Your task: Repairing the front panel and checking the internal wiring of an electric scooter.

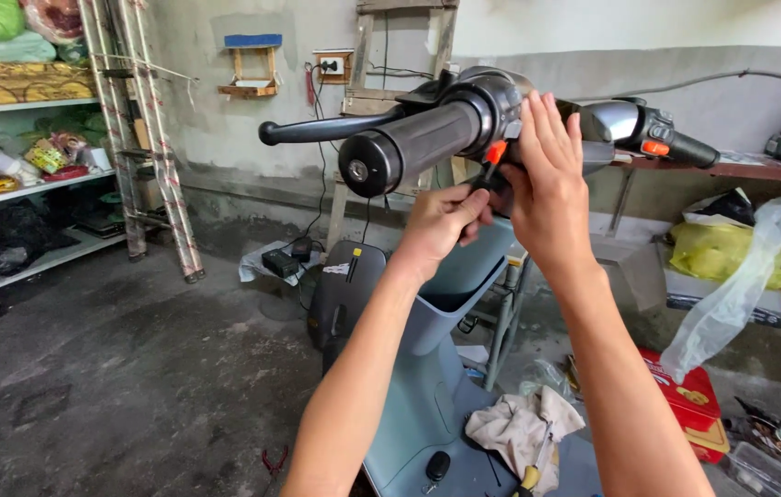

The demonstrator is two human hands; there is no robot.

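A scooter's handlebar fills the top middle, with a black rubber left grip [409, 147], a black brake lever [331, 127] and a dark switch housing [492, 101]. My left hand [441, 225] is closed around a screwdriver with an orange and black handle [492, 161], pointed up into the underside of the housing. My right hand [547, 175] lies flat against the housing with fingers spread upward. The right grip [676, 143] with an orange switch shows beyond my right hand.
The pale blue scooter body [446, 368] stands below, with a rag [519, 428], a second screwdriver and a key fob [436, 465] on its footboard. A ladder [156, 138] and shelves [22, 193] stand left. A red tin [689, 396], plastic bags and clutter lie right.
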